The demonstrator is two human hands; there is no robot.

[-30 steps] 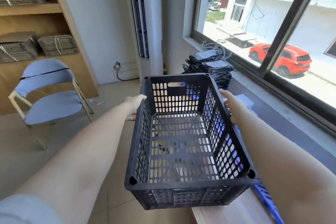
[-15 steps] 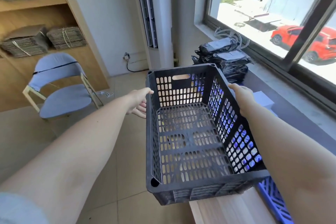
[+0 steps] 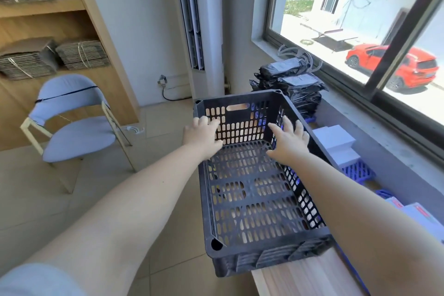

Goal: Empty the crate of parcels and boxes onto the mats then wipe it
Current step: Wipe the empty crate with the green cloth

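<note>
Nearest me, the pale wooden table edge is showing at the bottom right. The black crate is sitting on it, near end overhanging the table's left edge above the tiled floor. I'm seeing nothing inside the crate, just the slotted bottom.

Both my arms are reaching in over it. Left hand is hovering at the left wall toward the far end, fingers spread and relaxed, gripping nothing; can't tell if it's touching the rim. Right hand is hovering inside the far right part, fingers splayed, also released, holding nothing.

To the right of the crate, blue mats are lying on the table along the window side. White boxes are sitting on a mat just beside the crate's right wall. More flat items are peeking past my right forearm, too hidden to identify.

Beyond the crate's far end, black parcels are stacked by the window ledge.

Further left, a blue chair is standing on the floor in front of a wooden shelf with bundled cardboard. A red car is parked outside.
</note>
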